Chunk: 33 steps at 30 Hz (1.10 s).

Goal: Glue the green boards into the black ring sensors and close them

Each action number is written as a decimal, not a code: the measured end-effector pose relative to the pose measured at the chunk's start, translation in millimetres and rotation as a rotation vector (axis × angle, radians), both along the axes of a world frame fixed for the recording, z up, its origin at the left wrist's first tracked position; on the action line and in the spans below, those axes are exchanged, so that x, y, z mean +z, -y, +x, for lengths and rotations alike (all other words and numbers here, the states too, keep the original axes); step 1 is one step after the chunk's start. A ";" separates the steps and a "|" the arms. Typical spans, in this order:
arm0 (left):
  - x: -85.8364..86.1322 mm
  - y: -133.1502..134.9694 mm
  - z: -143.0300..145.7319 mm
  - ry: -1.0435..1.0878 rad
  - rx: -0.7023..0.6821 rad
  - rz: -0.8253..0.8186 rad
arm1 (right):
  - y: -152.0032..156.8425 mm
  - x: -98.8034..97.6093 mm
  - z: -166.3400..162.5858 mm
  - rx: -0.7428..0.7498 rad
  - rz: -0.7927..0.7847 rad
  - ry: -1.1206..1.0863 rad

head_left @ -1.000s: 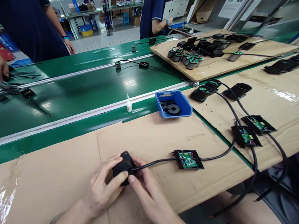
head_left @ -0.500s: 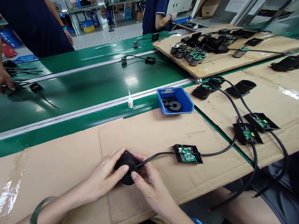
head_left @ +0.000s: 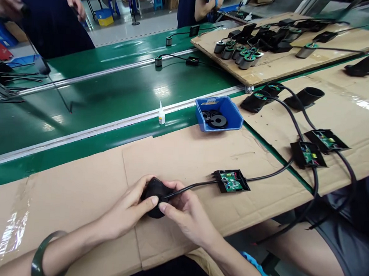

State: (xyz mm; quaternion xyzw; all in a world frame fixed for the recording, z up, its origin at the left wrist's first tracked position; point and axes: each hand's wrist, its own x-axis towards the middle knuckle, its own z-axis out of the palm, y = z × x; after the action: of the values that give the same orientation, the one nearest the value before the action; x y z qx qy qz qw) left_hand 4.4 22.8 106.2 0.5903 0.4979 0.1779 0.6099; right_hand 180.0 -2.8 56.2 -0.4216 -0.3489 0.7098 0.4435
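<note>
Both my hands grip a black motor housing [head_left: 156, 189] just above or on the cardboard [head_left: 91, 182]. My left hand [head_left: 132, 203] wraps its left side, thumb pressed on the near face. From the other side my right hand [head_left: 186, 213] closes on it, thumb tip close to the left thumb. A black cable [head_left: 197, 184] leaves the housing over my right fingers. It runs to an open black box with a green circuit board [head_left: 232, 181]. The inside of the housing is hidden by my thumbs.
A blue bin [head_left: 219, 115] holds black rings. Left of it stands a small white bottle [head_left: 161, 115]. Two more circuit-board boxes [head_left: 308, 154] and black housings [head_left: 305, 97] lie at right. Motors [head_left: 245, 58] crowd a raised board [head_left: 208, 52]. A co-worker [head_left: 69, 27] stands far left; a seated person's leg [head_left: 305, 253] is at right.
My hands have tipped the housing slightly; the green edge between my thumbs no longer shows. At far left, the co-worker has lifted a motor, with its cable and box, off the green belt.
</note>
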 end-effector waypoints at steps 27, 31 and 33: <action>-2.5 -9.7 -0.2 0.038 0.030 0.010 | -10.8 7.6 4.8 0.016 0.055 0.262; -4.8 -8.6 8.1 -0.054 0.059 0.057 | -10.7 7.8 1.2 0.002 0.092 0.389; -6.0 -8.9 10.0 -0.086 0.058 0.071 | -11.4 7.8 0.7 0.006 0.079 0.435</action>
State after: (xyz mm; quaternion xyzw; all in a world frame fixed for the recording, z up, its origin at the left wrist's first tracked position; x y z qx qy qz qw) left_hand 14.4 31.8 100.2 0.6041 0.5338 0.1877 0.5612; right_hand 180.7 8.6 64.0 -0.5460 -0.4652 0.5892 0.3718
